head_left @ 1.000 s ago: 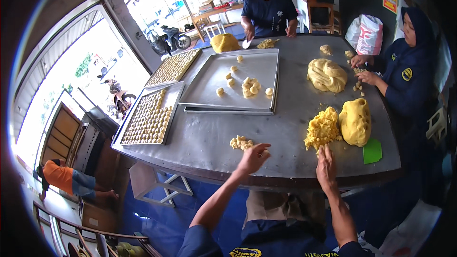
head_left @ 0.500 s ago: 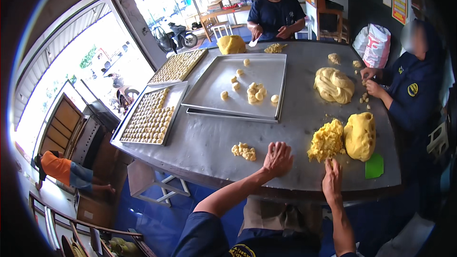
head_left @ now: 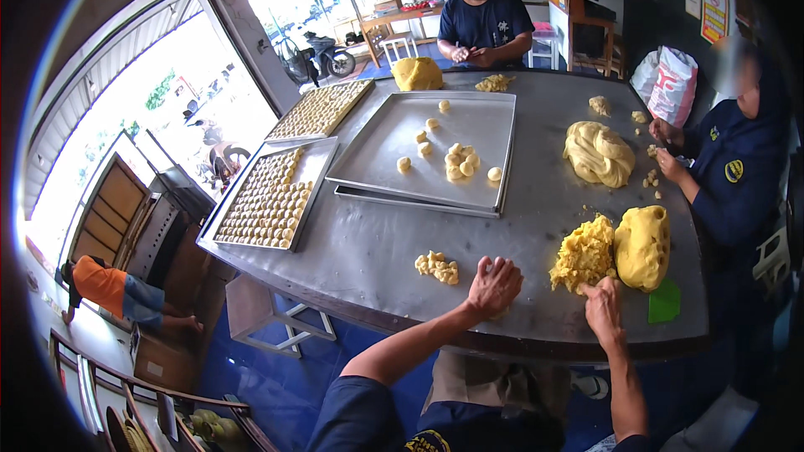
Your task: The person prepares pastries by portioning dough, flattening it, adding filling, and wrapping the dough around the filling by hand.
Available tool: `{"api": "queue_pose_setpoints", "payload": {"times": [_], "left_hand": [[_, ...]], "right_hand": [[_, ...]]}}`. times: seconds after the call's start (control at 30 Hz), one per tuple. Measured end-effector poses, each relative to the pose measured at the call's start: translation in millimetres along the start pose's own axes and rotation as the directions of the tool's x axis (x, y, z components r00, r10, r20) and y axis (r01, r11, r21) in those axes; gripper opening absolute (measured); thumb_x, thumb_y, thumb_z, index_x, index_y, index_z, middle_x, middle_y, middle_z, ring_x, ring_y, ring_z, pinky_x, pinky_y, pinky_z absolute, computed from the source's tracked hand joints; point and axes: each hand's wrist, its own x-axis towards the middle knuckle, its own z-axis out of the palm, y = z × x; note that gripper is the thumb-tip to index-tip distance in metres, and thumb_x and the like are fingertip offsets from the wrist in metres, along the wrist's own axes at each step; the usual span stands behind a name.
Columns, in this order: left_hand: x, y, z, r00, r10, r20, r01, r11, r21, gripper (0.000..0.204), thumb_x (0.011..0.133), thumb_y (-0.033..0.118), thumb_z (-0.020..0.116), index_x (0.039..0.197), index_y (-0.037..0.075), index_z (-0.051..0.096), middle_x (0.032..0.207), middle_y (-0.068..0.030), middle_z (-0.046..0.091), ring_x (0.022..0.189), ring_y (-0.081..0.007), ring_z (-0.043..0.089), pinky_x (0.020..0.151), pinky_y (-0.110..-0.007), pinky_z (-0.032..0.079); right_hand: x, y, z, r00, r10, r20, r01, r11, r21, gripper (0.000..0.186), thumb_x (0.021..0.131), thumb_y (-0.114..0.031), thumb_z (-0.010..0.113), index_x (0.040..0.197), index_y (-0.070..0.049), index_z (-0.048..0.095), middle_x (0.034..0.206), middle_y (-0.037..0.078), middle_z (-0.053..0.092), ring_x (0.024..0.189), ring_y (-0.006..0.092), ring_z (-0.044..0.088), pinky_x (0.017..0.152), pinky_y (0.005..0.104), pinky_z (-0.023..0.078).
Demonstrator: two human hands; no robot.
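A: What sits at the far left of the desk (head_left: 368, 259)?

B: A tray full of small dough pieces (head_left: 270, 198), set in tidy rows. Behind it lies a second filled tray (head_left: 322, 109), laid the same way.

A: And next to those?

B: A large metal tray (head_left: 477, 130), mostly bare, with a loose cluster of dough balls (head_left: 457, 161) near its middle. It rests on another tray, whose rim shows along the near edge.

A: Where are the person's own hands?

B: Near the front edge of the desk. The left hand (head_left: 494, 286) lies palm down with its fingers spread, flat on the metal. Something pale peeks from under it, but I cannot tell what. Just to its left lies a small heap of dough bits (head_left: 437, 266), near the hand but apart from it.

A: And the right hand?

B: The right hand (head_left: 603, 311) has its fingers bent, and the fingertips touch the lower edge of the crumbly yellow dough (head_left: 584, 254). It grips nothing that I can see.

A: What lies beyond that?

B: A smooth yellow dough lump (head_left: 643, 246) stands against the crumbly pile on its right. A green scraper (head_left: 664, 304) lies just below it. Farther back there is a twisted dough mass (head_left: 598, 153), and a co-worker's hands (head_left: 667, 148) are busy beside it at the right edge. Another person's hands (head_left: 466, 54) are clasped together at the far end, near a rounded dough block (head_left: 417, 74).
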Motion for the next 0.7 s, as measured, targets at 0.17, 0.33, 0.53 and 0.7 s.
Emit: {"api": "queue_pose_setpoints", "payload": {"times": [0.17, 0.33, 0.53, 0.7], "left_hand": [[-7, 24, 10, 0.977, -0.211, -0.002, 0.205, 0.945, 0.254, 0.027, 0.092, 0.031, 0.064, 0.106, 0.007, 0.061, 0.107, -0.011, 0.056, 0.11, -0.0268, 0.054, 0.103, -0.054, 0.032], [-39, 41, -14, 0.922, -0.38, -0.074, 0.386, 0.889, 0.244, 0.04, 0.093, 0.038, 0.065, 0.113, 0.003, 0.059, 0.108, -0.0132, 0.054, 0.11, -0.0285, 0.052, 0.103, -0.056, 0.031], [-57, 57, -45, 0.83, -0.495, 0.257, 0.47, 0.869, 0.157, 0.022, 0.089, 0.021, 0.067, 0.107, 0.009, 0.064, 0.109, -0.0107, 0.06, 0.108, -0.0288, 0.054, 0.092, -0.05, 0.034], [-57, 56, -37, 0.71, -0.686, 0.161, 0.69, 0.632, -0.353, 0.017, 0.098, 0.017, 0.064, 0.111, 0.006, 0.064, 0.105, -0.0141, 0.069, 0.102, -0.0317, 0.067, 0.088, -0.046, 0.049]], "right_hand": [[-12, 28, 17, 0.995, -0.003, -0.103, 0.014, 0.994, 0.109, 0.043, 0.088, 0.011, 0.054, 0.13, 0.008, 0.06, 0.113, 0.025, 0.055, 0.111, 0.043, 0.056, 0.099, 0.0484, 0.047], [-33, -8, 4, 0.985, 0.165, 0.052, -0.168, 0.983, 0.079, 0.052, 0.09, 0.011, 0.05, 0.142, 0.012, 0.049, 0.15, 0.031, 0.045, 0.138, 0.0474, 0.045, 0.119, 0.0458, 0.039], [-40, -40, -13, 0.994, -0.042, 0.097, 0.044, 0.999, -0.018, 0.052, 0.088, 0.015, 0.054, 0.14, 0.009, 0.054, 0.15, 0.025, 0.049, 0.139, 0.0409, 0.048, 0.117, 0.0432, 0.043], [-41, -9, -21, 0.995, -0.04, 0.095, 0.018, 0.974, 0.224, 0.043, 0.087, 0.014, 0.056, 0.128, 0.007, 0.064, 0.133, 0.022, 0.062, 0.122, 0.0414, 0.058, 0.103, 0.0458, 0.049]]}}
